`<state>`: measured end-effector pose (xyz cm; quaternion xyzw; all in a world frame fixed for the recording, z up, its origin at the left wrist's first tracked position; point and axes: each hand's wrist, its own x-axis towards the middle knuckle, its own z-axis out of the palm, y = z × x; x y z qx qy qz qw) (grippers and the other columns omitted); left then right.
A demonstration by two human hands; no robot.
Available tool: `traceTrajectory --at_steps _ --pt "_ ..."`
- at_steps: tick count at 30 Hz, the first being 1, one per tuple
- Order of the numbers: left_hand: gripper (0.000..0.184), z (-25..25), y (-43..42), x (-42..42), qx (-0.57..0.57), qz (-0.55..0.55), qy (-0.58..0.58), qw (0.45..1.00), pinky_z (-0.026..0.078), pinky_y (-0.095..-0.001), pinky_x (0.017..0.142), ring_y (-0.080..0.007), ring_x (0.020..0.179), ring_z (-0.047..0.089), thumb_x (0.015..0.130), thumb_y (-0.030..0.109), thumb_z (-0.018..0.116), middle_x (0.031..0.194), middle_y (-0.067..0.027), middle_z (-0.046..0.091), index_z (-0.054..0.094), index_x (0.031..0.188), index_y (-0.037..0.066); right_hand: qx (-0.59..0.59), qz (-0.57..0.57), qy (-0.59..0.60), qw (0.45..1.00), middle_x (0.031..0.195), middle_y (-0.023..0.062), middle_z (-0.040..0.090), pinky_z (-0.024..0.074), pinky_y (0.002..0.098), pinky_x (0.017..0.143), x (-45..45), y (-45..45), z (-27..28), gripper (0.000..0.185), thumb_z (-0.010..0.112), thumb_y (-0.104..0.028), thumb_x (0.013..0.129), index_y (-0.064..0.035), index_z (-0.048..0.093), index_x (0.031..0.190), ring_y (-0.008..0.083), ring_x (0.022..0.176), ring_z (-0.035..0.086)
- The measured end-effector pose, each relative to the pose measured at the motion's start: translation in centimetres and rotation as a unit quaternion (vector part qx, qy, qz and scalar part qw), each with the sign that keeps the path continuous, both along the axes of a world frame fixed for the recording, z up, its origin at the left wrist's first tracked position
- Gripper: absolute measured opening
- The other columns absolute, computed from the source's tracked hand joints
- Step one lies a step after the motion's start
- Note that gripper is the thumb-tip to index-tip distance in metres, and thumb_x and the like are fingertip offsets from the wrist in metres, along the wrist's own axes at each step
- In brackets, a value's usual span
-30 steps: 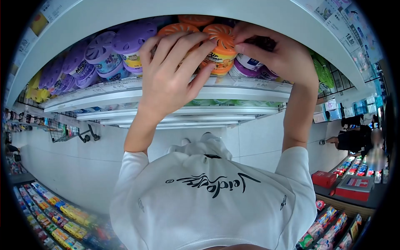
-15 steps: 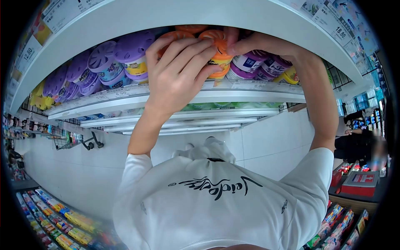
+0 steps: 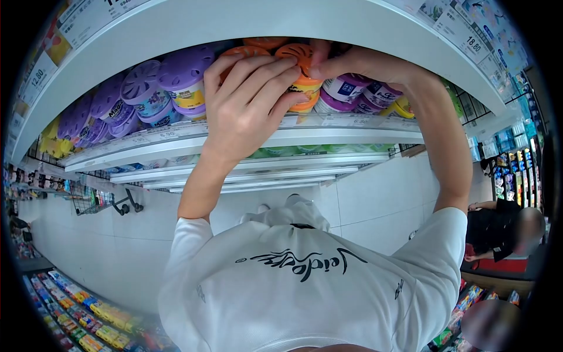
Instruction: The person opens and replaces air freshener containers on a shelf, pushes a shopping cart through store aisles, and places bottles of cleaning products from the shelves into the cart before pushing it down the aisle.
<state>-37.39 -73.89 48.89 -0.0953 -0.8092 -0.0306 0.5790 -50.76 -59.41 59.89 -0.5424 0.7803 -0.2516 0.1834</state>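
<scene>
Pale tiled floor (image 3: 363, 205) and stocked shop shelving form the background, with a trolley (image 3: 97, 198) at the left and another person (image 3: 495, 232) in dark clothes at the right, well apart from the hands. We look down on a white shelf whose front edge bears a price strip (image 3: 167, 134); a broad upper shelf (image 3: 264, 22) arches over the goods.

At centre, we find the orange jar (image 3: 305, 88), upright near the shelf's front edge, its slotted lid uppermost and a yellow label facing outward. It lies between the fingers of the two hands. Left hand (image 3: 241, 111): the fingers (image 3: 287, 66) bend across from the left and reach the lid, while the thumb touches the front, so that we read a loose grasp about the jar. Right hand (image 3: 375, 63): the fingers are narrow, with the thumb against the right side of the lid and a fingertip just beside it at the rim; we cannot tell how firmly they press.

To the left, we note purple jars (image 3: 186, 73) in a row, and a second orange lid (image 3: 243, 53) partly covered by the left hand. To the right, below the right hand, stand purple-and-white jars (image 3: 345, 89), followed by a yellow container (image 3: 402, 108).
</scene>
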Motion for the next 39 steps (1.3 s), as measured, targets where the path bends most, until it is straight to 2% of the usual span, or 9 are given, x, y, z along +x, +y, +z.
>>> traceTrajectory --at_steps 4,7,10,16,19,23,34,37,39 --pt "0.031 -0.2 -0.4 -0.2 -0.001 -0.006 0.006 1.000 0.038 -0.0333 0.088 -0.0167 0.091 0.063 0.066 0.025 0.081 0.096 -0.0001 0.071 0.071 0.090 0.009 -0.081 0.015 0.004 0.997 0.094 0.0034 0.066 0.0502 0.0271 0.085 -0.3 0.5 -0.9 0.020 0.074 -0.010 0.078 -0.0065 0.068 0.096 0.0136 0.089 0.061" --pt "0.032 -0.2 -0.5 -0.2 0.000 -0.013 0.003 1.000 0.038 -0.0326 0.087 -0.0170 0.091 0.063 0.066 0.026 0.081 0.096 -0.0003 0.071 0.071 0.090 0.009 -0.162 0.200 0.100 0.961 0.102 0.0050 0.064 0.0490 0.0287 0.088 -1.6 1.2 -2.1 0.022 0.073 -0.008 0.078 -0.0049 0.066 0.098 0.0173 0.093 0.060" --pt "0.032 -0.2 -0.6 -0.3 0.002 -0.018 0.004 1.000 0.038 -0.0326 0.086 -0.0173 0.090 0.063 0.065 0.027 0.081 0.095 -0.0006 0.070 0.071 0.090 0.009 -0.179 0.249 0.164 0.938 0.105 0.0064 0.061 0.0480 0.0313 0.089 -1.7 1.3 -2.6 0.023 0.074 -0.008 0.077 -0.0030 0.064 0.097 0.0213 0.094 0.059" --pt "0.028 -0.2 -0.5 -0.4 0.006 -0.023 0.006 1.000 0.039 -0.0353 0.088 -0.0153 0.089 0.061 0.067 0.026 0.078 0.093 0.0028 0.068 0.069 0.089 0.010 -0.124 0.251 0.165 0.946 0.094 0.0044 0.059 0.0473 0.0308 0.083 -2.6 0.3 -2.6 0.021 0.076 -0.011 0.076 -0.0050 0.063 0.092 0.0217 0.087 0.055" --pt "0.027 -0.2 -0.6 -0.4 0.007 -0.022 0.002 1.000 0.039 -0.0351 0.088 -0.0155 0.089 0.061 0.067 0.025 0.078 0.093 0.0027 0.068 0.069 0.088 0.010 -0.157 0.299 0.192 0.922 0.091 0.0034 0.057 0.0471 0.0297 0.081 -2.8 -0.4 -2.5 0.019 0.076 -0.012 0.076 -0.0066 0.063 0.089 0.0213 0.084 0.054" --pt "0.034 0.0 -0.6 -0.3 0.001 -0.025 0.003 1.000 0.039 -0.0329 0.085 -0.0183 0.089 0.062 0.063 0.027 0.082 0.091 -0.0014 0.070 0.071 0.089 0.008 -0.152 0.315 0.174 0.921 0.093 0.0035 0.057 0.0469 0.0293 0.081 -3.1 -0.8 -2.4 0.018 0.076 -0.012 0.077 -0.0071 0.062 0.086 0.0211 0.084 0.054" --pt "0.034 0.0 -0.6 -0.2 0.006 -0.025 -0.003 1.000 0.039 -0.0329 0.086 -0.0179 0.090 0.062 0.063 0.026 0.082 0.094 -0.0015 0.070 0.071 0.090 0.008 -0.132 0.303 0.165 0.930 0.095 0.0035 0.059 0.0469 0.0287 0.079 -3.4 -0.8 -2.4 0.017 0.077 -0.014 0.075 -0.0070 0.062 0.078 0.0194 0.084 0.056" --pt "0.034 -0.1 -0.7 -0.3 0.005 -0.027 -0.002 1.000 0.039 -0.0326 0.086 -0.0176 0.091 0.062 0.063 0.026 0.082 0.095 -0.0012 0.071 0.071 0.091 0.008 -0.104 0.300 0.169 0.933 0.096 0.0033 0.060 0.0477 0.0284 0.083 -3.4 -0.5 -1.7 0.019 0.079 -0.015 0.074 -0.0072 0.063 0.083 0.0185 0.087 0.058" --pt "0.032 -0.2 -0.7 -0.3 0.004 -0.027 0.001 1.000 0.039 -0.0333 0.086 -0.0167 0.090 0.062 0.065 0.025 0.080 0.095 0.0003 0.070 0.070 0.090 0.009 -0.155 0.271 0.150 0.938 0.099 0.0039 0.061 0.0478 0.0287 0.086 -3.7 -0.5 -1.9 0.025 0.079 -0.018 0.074 -0.0073 0.063 0.090 0.0191 0.090 0.059"
